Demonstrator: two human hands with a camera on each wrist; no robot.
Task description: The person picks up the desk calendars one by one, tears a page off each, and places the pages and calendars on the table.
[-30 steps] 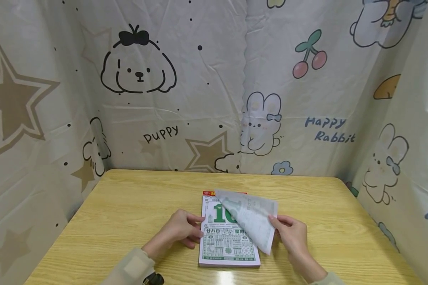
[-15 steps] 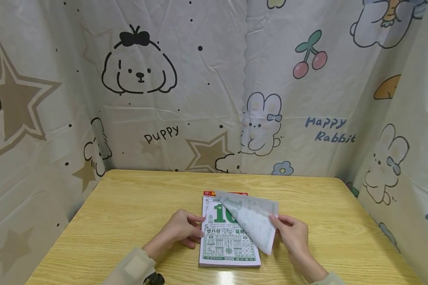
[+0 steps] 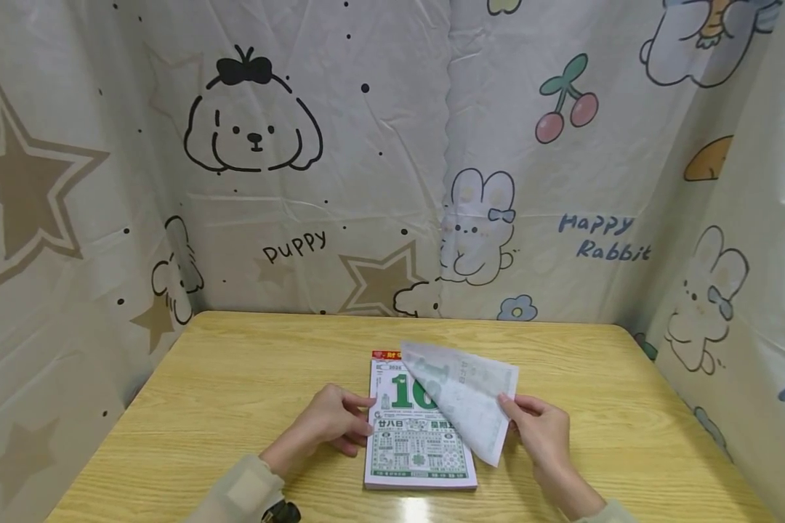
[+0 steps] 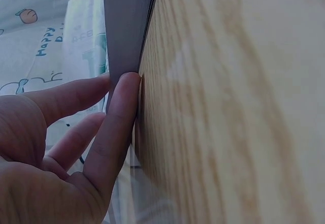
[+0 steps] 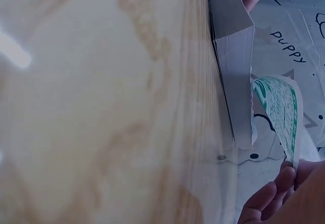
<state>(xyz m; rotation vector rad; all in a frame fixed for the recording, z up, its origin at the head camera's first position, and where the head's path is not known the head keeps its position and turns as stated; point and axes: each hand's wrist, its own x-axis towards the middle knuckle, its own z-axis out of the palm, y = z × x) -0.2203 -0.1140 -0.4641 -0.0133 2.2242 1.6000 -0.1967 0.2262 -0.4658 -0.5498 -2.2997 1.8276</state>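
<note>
A thick tear-off calendar (image 3: 419, 454) with green print lies on the table. Its thin top leaf (image 3: 474, 399) is folded diagonally to the right, its pale back showing. At the leaf's lower right edge, my right hand (image 3: 544, 432) pinches it between thumb and fingers; the right wrist view shows the leaf (image 5: 284, 112) curving up from the pad's thick side (image 5: 236, 76). My left hand (image 3: 333, 418) rests its fingertips against the pad's left side. In the left wrist view, the fairly straight fingers (image 4: 119, 117) touch the pad's grey side (image 4: 124, 26).
The pale wood table (image 3: 248, 363) extends around the calendar. Behind it and at both sides hangs a cream curtain (image 3: 366, 181) with cartoon prints. Something small and dark (image 3: 281, 511) sits by the left sleeve (image 3: 242, 490).
My right hand has shifted slightly right, drawing the leaf with it. The leaf's upper end now stands a little higher and covers more of the red header strip. The left hand stays put.
</note>
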